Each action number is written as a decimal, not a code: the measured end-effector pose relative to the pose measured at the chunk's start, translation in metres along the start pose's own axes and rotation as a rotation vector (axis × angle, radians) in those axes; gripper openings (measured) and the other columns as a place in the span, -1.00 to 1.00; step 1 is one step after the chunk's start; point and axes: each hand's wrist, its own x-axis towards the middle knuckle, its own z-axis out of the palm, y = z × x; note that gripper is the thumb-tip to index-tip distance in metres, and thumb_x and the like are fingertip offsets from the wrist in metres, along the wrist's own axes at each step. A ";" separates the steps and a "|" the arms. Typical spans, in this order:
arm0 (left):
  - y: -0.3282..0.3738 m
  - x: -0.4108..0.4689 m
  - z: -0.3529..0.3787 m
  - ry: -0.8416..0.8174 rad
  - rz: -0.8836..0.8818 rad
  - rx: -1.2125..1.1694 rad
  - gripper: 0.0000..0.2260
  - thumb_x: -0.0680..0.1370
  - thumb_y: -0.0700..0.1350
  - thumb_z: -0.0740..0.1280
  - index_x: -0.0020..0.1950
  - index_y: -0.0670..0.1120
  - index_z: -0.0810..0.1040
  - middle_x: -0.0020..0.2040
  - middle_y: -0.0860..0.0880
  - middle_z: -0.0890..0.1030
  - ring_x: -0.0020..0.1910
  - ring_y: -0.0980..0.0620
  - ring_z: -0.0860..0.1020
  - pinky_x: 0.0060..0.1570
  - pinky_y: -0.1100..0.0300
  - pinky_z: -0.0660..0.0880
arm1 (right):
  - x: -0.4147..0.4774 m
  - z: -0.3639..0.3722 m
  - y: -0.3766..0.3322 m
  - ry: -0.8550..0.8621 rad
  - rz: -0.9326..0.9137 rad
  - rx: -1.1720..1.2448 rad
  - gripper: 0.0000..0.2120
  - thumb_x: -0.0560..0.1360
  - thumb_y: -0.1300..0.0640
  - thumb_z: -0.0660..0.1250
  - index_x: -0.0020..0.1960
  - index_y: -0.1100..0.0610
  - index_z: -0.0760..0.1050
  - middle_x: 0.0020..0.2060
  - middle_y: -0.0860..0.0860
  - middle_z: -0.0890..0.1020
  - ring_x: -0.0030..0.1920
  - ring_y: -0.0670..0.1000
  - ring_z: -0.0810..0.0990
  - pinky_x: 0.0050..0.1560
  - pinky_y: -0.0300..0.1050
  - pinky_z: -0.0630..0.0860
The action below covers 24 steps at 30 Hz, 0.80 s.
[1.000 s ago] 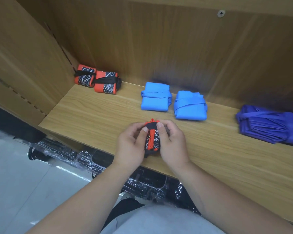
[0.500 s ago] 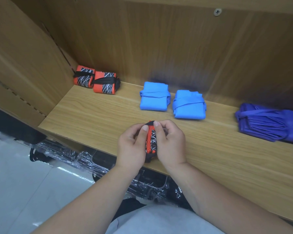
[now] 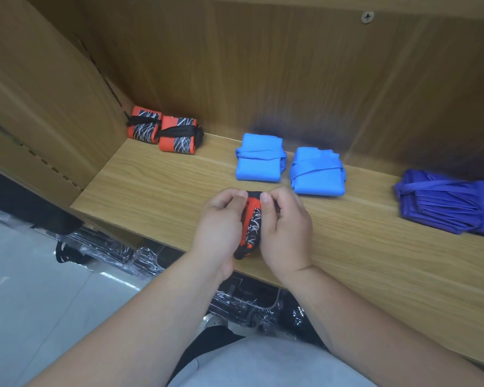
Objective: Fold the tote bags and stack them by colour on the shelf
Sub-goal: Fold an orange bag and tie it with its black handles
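A small folded orange-and-black tote bag stands on edge near the front of the wooden shelf. My left hand and my right hand grip it from either side, thumbs pinching its black top. Two folded orange-and-black bags lie in the back left corner. A pair of folded light blue bags sits side by side at mid shelf. A dark blue bag lies loosely folded at the right.
The shelf's wooden side panel rises at the left and the back panel behind. Plastic-wrapped black goods lie on the pale floor below the shelf edge.
Both hands have tightened round the orange-and-black bag and turned it more on edge. The view shifted slightly; the bags on the shelf stayed put.
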 end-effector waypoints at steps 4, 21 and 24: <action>-0.005 -0.004 0.003 0.034 0.046 -0.112 -0.74 0.66 -0.14 0.26 -0.22 -0.04 0.56 -0.35 -0.04 0.49 -0.42 0.02 0.46 -0.47 0.23 0.38 | 0.008 -0.007 -0.001 -0.127 0.040 0.054 -0.67 0.64 0.02 0.21 -0.23 0.18 0.45 -0.38 -0.01 0.49 -0.32 0.02 0.44 -0.27 0.03 0.40; -0.007 -0.016 0.022 0.013 0.083 0.027 -0.80 0.66 -0.10 0.28 -0.07 0.04 0.66 -0.27 0.09 0.64 -0.34 0.18 0.57 -0.43 0.30 0.45 | 0.012 -0.014 0.003 0.001 0.099 0.076 -0.72 0.63 0.00 0.21 -0.20 0.10 0.45 -0.36 -0.05 0.52 -0.29 0.04 0.49 -0.26 0.05 0.45; -0.004 -0.011 0.021 0.082 0.051 -0.050 -0.75 0.64 -0.11 0.30 -0.19 0.05 0.66 -0.27 0.03 0.61 -0.30 0.07 0.54 -0.35 0.21 0.45 | 0.013 -0.018 0.002 -0.071 0.075 0.116 -0.73 0.64 0.01 0.22 -0.18 0.10 0.47 -0.34 -0.05 0.54 -0.28 0.02 0.50 -0.24 0.03 0.44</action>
